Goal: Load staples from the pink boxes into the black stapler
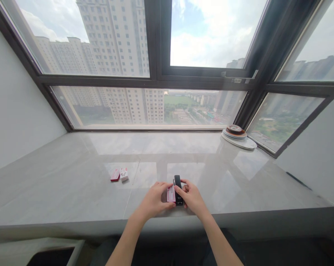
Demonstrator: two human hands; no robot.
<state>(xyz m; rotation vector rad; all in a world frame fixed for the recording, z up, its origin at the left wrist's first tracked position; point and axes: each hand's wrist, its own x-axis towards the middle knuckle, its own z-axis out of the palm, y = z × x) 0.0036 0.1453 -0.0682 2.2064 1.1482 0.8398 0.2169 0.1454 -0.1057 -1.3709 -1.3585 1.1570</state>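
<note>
Near the front edge of the sill, my left hand (pixel 157 199) grips a small pink-and-white box (pixel 171 194) by its ends, thumb at the near end and fingers at the far end. Right beside that box stands a black stapler (pixel 178 190), its long side pointing away from me. My right hand (pixel 192 195) closes around the stapler, with the thumb on top and the fingers along its right side. The two things touch or nearly touch; I cannot tell which. The undersides of both are hidden.
To the left on the glossy stone sill (pixel 80 192) lie a flat red-and-pink box (pixel 115 175) and a small white box (pixel 124 174). A stack of plates (pixel 239 142) rests in the back right corner by the dark window frame (pixel 155 83). The sill's front edge runs just below my hands.
</note>
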